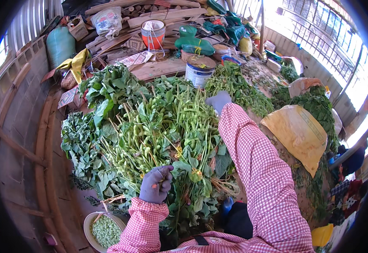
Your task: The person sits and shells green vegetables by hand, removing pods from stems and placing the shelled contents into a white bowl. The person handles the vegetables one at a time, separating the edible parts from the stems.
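A big heap of uprooted soybean plants (150, 130), with green pods, leaves and pale stems, lies in front of me. My left hand (156, 184), in a grey-purple glove with dirty fingertips, is closed above the heap's near side; what its curled fingers hold, if anything, I cannot make out. Stretched far forward, my gloved right hand (220, 101) is at the heap's far right edge, by the white-and-blue bucket (199, 72). Its fingers look curled against the stems, but their grip is hidden. Below my left forearm stands a white bucket (87, 232) holding shelled green beans (105, 231).
Leafy stalks (241, 90) spread to the right, near a yellow sack (298, 133). An orange-and-grey bucket (153, 36), a green bundle (195, 45) and stacked planks (167, 19) stand at the back. A wooden-framed wall (21, 147) runs along the left.
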{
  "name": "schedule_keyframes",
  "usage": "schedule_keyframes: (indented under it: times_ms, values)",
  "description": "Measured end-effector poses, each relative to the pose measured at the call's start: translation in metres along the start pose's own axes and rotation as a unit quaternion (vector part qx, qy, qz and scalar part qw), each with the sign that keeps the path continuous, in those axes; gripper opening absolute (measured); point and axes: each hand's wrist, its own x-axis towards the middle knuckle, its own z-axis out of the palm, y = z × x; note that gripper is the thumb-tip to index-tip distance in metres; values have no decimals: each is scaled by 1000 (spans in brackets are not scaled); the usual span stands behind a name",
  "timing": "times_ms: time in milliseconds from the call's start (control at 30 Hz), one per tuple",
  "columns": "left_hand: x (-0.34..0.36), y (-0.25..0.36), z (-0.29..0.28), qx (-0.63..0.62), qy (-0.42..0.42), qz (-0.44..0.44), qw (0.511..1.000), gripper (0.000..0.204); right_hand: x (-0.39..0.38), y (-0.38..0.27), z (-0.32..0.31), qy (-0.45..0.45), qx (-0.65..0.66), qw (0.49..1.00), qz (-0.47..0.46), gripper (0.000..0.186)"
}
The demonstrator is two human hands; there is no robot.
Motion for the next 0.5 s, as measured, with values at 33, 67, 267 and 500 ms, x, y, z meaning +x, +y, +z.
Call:
schedule_keyframes:
  times_ms: [33,67,267,500]
  values:
    - [1,2,-3,-8,2,7,1000,24,-4,-6,-1,-72,50,996,5,27]
    - [3,3,-6,-17,2,12,1000,24,-6,-6,-10,-142,99,985,12,27]
    - [6,5,-12,-54,-19,45,997,22,-90,14,-126,-234,334,900,-155,14]
    - [-2,20,27,72,-149,125,978,33,-246,86,-180,5,65,747,-662,10]
